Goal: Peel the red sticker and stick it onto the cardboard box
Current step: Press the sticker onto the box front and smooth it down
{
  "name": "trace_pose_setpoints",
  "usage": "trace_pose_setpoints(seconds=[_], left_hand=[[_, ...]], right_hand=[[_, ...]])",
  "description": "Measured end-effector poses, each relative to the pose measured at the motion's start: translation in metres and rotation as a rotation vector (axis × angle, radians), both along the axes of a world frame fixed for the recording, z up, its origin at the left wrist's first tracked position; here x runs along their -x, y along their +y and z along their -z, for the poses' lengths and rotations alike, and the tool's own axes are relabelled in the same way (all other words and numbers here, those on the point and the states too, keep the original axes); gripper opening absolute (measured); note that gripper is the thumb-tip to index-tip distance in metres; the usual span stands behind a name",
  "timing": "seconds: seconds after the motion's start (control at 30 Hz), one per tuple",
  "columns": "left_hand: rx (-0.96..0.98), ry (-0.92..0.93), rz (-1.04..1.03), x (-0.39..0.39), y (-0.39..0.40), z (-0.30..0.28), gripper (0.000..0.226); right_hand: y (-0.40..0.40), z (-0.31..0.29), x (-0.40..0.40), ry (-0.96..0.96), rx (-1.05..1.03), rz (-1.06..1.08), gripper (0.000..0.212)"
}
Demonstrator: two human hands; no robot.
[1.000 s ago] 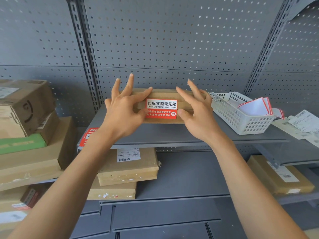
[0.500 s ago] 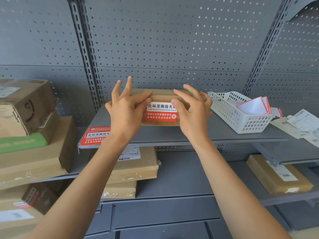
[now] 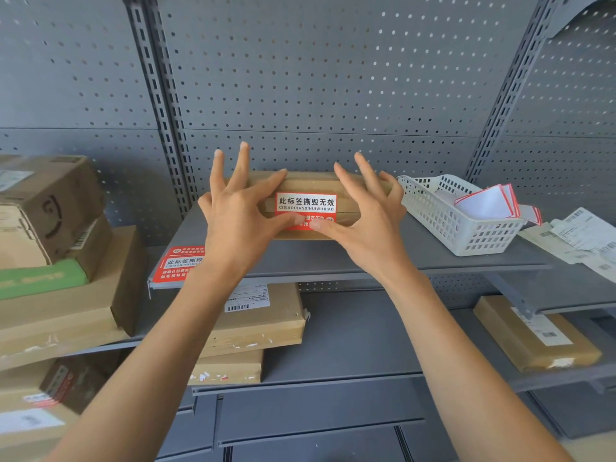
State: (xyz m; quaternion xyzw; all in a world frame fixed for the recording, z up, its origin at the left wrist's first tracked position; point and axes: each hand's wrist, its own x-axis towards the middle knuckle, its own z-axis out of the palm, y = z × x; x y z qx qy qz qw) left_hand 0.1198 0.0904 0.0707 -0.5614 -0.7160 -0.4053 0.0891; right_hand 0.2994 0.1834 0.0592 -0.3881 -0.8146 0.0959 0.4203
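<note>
In the head view, a flat cardboard box (image 3: pixel 318 181) lay on a grey metal shelf (image 3: pixel 350 258), its long axis running left to right, its narrow front face toward the person. The red sticker (image 3: pixel 305 208) sat on the middle of that front face, also lying left to right, with its upper white band of black characters in plain sight. The left hand (image 3: pixel 238 221) was at the left of the sticker and the right hand (image 3: pixel 368 225) at its right, about equally near. Both hands were spread wide, fingers fanned over the top of the box, gripping nothing. Each thumb reached inward along the sticker's lower red band; the two thumb tips met, or nearly met, just below its centre and hid part of the lower text. It looked as if the sticker was being pressed flat, so any next smoothing would likely run outward from the centre along its length. Left of the box, another red label (image 3: pixel 178 264) lay at the shelf's front edge; right of the box stood a white basket (image 3: pixel 460 225).
</note>
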Motion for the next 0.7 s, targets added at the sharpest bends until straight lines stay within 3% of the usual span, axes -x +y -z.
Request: trace_pose_setpoints(seconds=[0.3,0.57,0.63,0.7], left_hand=[[-0.009,-0.030,0.085,0.011,0.001,0.005,0.058],[-0.066,0.012,0.136,0.024,-0.003,0.008,0.041],[-0.052,0.017,0.119,0.021,-0.003,0.007,0.045],[-0.031,0.038,0.098,0.017,-0.004,0.006,0.064]], right_hand=[[0.006,0.004,0.000,0.080,0.031,-0.037,0.061],[0.014,-0.001,-0.007,0.115,0.114,-0.147,0.057],[0.011,-0.002,-0.006,0.071,0.108,-0.143,0.058],[0.007,-0.002,-0.004,0.015,0.085,-0.119,0.073]])
